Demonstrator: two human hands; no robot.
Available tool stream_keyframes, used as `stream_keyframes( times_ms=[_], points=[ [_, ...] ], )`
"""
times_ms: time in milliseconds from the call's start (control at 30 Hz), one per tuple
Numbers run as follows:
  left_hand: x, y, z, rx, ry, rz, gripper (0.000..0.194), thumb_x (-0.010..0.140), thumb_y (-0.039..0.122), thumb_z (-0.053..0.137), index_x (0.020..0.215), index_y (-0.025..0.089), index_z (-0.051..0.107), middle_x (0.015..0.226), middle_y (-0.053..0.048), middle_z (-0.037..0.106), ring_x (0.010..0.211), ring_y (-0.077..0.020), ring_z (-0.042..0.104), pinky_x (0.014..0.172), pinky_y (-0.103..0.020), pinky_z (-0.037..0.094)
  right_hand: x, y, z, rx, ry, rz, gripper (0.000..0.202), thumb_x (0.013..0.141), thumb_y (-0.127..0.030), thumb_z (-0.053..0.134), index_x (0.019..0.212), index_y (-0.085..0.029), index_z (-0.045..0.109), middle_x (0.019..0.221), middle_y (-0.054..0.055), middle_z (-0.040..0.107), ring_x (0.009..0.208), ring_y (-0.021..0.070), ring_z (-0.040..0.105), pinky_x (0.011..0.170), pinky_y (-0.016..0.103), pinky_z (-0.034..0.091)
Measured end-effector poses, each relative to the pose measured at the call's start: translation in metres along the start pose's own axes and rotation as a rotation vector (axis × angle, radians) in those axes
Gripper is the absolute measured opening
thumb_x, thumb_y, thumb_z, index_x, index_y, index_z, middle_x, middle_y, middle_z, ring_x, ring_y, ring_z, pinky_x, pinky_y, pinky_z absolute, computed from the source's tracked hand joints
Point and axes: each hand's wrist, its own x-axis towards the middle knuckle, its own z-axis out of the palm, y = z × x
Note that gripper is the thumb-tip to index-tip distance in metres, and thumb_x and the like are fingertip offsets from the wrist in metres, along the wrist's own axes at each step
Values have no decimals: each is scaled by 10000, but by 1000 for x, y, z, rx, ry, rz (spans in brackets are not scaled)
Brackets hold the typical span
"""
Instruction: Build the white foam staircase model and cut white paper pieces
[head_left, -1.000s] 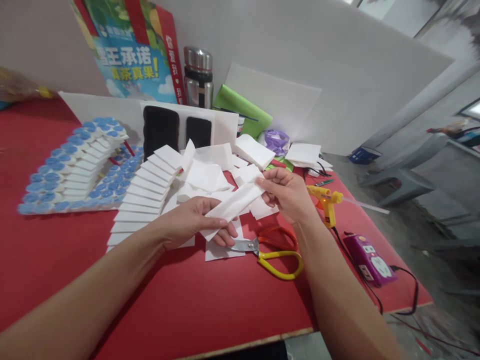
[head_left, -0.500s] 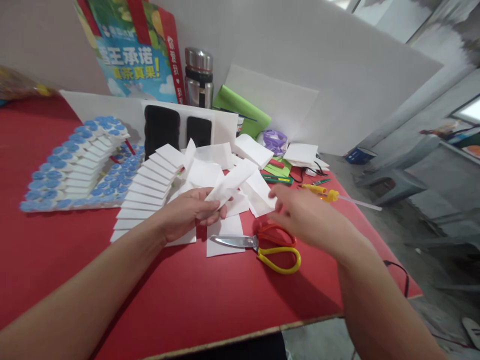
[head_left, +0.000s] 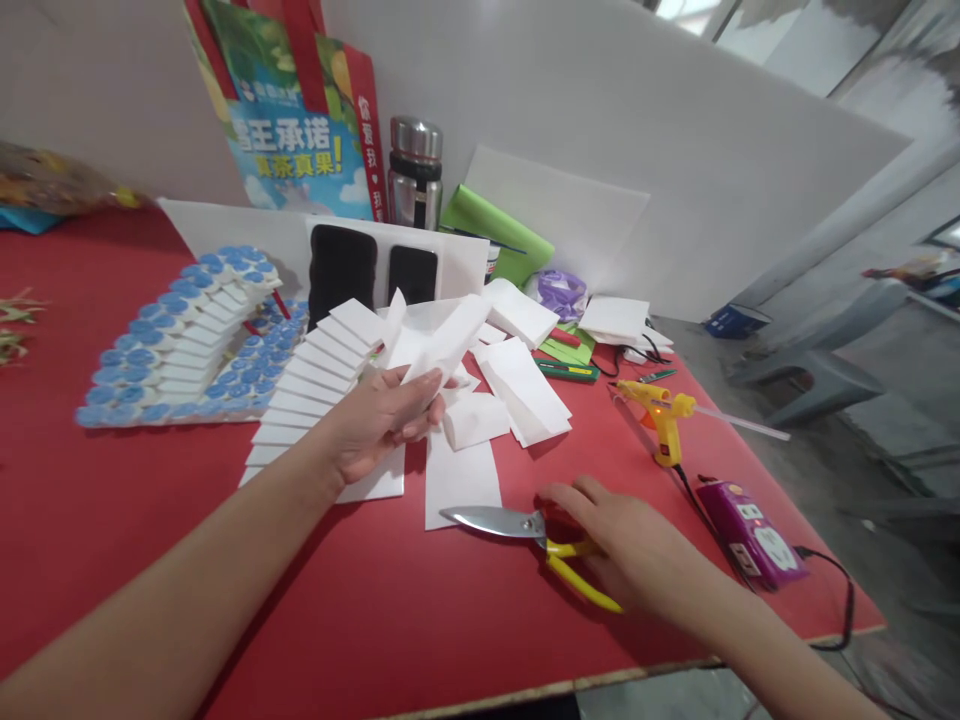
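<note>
My left hand is closed around a folded piece of white paper that points up and to the right. Near the table's front, my right hand has its fingers wrapped over the red and yellow handles of the scissors. The shut blades point left, across the lower end of a white sheet. More white paper pieces lie loosely behind both hands. Left of them stands a stepped fan of white strips, partly behind my left forearm.
A blue-and-white model sits at left. Behind are two black phones, a steel flask, a printed bag and a green roll. To the right lie a green cutter, yellow glue gun and purple power box.
My right hand has come down from above the scissors onto their handles, and the scissors have turned slightly. My left hand still holds the paper. The view has shifted, showing the power box.
</note>
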Motion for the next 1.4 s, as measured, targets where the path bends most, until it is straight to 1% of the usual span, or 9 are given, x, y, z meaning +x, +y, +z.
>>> stream_keyframes(
  times_ms=[133, 267, 333, 433, 500, 600, 767, 1033, 1400],
  points=[
    [-1, 3, 0, -55, 65, 33, 251, 841, 401, 827, 957, 183, 780, 638, 21, 614, 431, -20, 308, 425, -171, 328, -17, 16, -10, 449, 88, 15, 449, 911, -259, 630, 1357, -296, 592, 1103, 95, 693, 931, 252, 687, 790, 341, 552],
    [-4, 6, 4, -103, 72, 21, 224, 871, 371, 796, 944, 163, 759, 600, 26, 605, 409, -9, 313, 422, -141, 319, -10, 20, -20, 961, 39, 66, 505, 950, -458, 668, 1408, -297, 528, 956, 42, 603, 723, 163, 577, 629, 274, 501],
    [-5, 6, 6, -108, 54, 13, 222, 896, 369, 767, 940, 152, 753, 586, 29, 598, 396, -1, 305, 420, -129, 309, -1, 15, -26, 1083, -15, 39, 529, 958, -576, 637, 1386, -283, 533, 985, 50, 591, 714, 145, 539, 621, 268, 476],
    [-6, 7, 11, -101, 32, 0, 229, 927, 360, 725, 931, 132, 754, 566, 21, 593, 382, 4, 292, 412, -120, 284, 13, 6, -34, 1037, -100, -15, 612, 953, -691, 576, 1408, -287, 513, 1078, 80, 613, 801, 171, 565, 682, 295, 497],
    [-7, 7, 13, -95, 20, -14, 223, 939, 346, 704, 920, 129, 755, 558, 12, 596, 378, 3, 301, 421, -120, 297, 20, 0, -37, 930, -128, -14, 659, 943, -710, 579, 1443, -292, 483, 1045, 72, 626, 807, 181, 568, 708, 310, 509],
    [-10, 7, 17, -94, 11, -16, 219, 952, 334, 680, 886, 137, 751, 550, 1, 605, 374, 1, 318, 426, -120, 292, 27, -8, -40, 769, -98, 15, 681, 951, -709, 562, 1465, -272, 468, 972, 64, 644, 787, 193, 579, 731, 326, 529],
    [-11, 6, 23, -40, -16, -43, 227, 930, 318, 703, 794, 138, 727, 551, -25, 633, 361, 10, 288, 401, -125, 193, 35, -20, -41, 626, -67, 42, 704, 947, -734, 530, 1447, -242, 476, 1086, 99, 658, 931, 247, 631, 819, 356, 549],
    [-11, 2, 26, 23, -42, -85, 230, 922, 340, 700, 838, 130, 741, 540, -30, 623, 358, 2, 272, 405, -154, 162, 42, -29, -44, 648, -86, 28, 706, 935, -763, 517, 1372, -209, 492, 1087, 92, 615, 920, 226, 572, 753, 331, 497],
    [-10, 0, 25, 46, -72, -82, 230, 958, 331, 664, 863, 127, 713, 555, -25, 627, 371, 1, 267, 433, -165, 172, 47, -30, -39, 760, -88, -43, 569, 969, -709, 545, 1266, -225, 513, 877, -5, 555, 767, 156, 500, 668, 276, 426]
  ],
)
